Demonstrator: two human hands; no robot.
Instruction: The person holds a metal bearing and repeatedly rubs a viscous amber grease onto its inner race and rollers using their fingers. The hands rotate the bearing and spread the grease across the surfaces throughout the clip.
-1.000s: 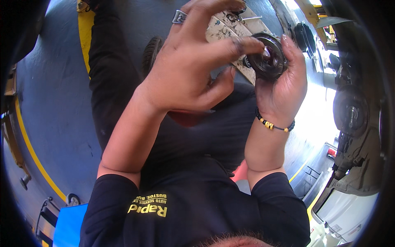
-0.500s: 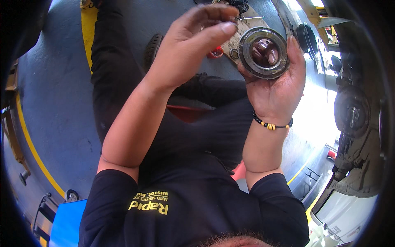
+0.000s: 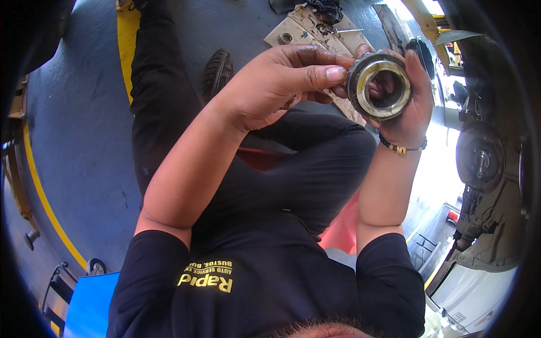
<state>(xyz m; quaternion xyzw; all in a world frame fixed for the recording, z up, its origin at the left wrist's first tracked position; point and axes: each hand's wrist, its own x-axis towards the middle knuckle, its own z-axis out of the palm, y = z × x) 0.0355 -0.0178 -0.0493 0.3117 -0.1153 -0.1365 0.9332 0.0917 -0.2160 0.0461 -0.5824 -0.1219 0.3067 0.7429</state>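
A greasy metal wheel bearing [image 3: 362,91], ring-shaped with a dark outer rim and a brassy inner face, is held up in front of me. My right hand [image 3: 418,93] wraps round it from behind and the right, and some of its fingers show through the centre hole. On the bearing's left edge are the bent fingertips of my left hand [image 3: 293,79], thumb bent over the forefinger. Grease shines on the left fingers. What lies between the left thumb and forefinger, apart from the rim, is hidden. A beaded bracelet [image 3: 401,149] circles my right wrist.
Beyond my hands, a stained cardboard sheet [image 3: 307,38] on the floor carries a small metal ring [image 3: 285,38], a thin tool [image 3: 349,30] and a crumpled black bag [image 3: 327,10]. A vehicle's wheel hub [image 3: 482,156] stands at the right. A blue box-like object [image 3: 93,304] is at lower left.
My left hand has moved right and down onto the bearing's edge. The right hand has shifted slightly right with the bearing, which now shows a brassy face.
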